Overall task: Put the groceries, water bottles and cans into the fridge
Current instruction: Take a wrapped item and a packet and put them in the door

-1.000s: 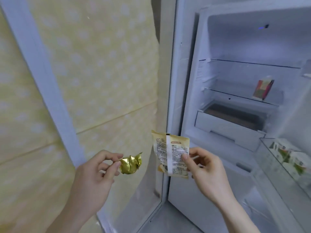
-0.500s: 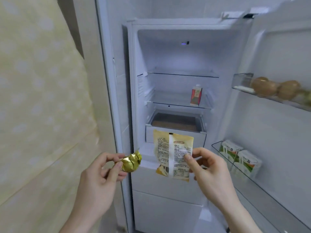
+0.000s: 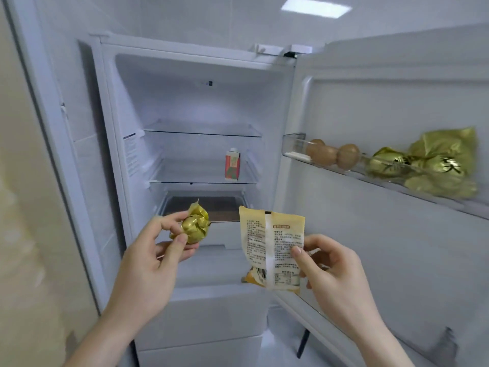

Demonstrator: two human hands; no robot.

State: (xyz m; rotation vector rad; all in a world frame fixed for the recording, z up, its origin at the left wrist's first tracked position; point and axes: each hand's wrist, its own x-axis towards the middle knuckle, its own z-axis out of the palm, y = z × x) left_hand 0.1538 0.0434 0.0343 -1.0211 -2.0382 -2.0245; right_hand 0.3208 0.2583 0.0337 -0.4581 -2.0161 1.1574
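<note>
A pale yellow patterned wall (image 3: 23,207) fills the left edge of the frame. At the top, a rectangular ceiling light (image 3: 316,7) glows above the white tiled wall (image 3: 198,17).

**Little legible print on the fridge items**

Low and right of centre, a pale yellow snack packet (image 3: 272,247) shows its back: a small orange label near its top, blocks of fine print and a barcode at its lower edge, all too small to read. At the right edge, gold-green packets (image 3: 434,165) in the door shelf (image 3: 296,152) carry large dark characters, blurred beyond reading. Centre, a red carton (image 3: 232,165) and a sticker (image 3: 131,154) on the fridge's inner left wall show unreadable markings.
</note>
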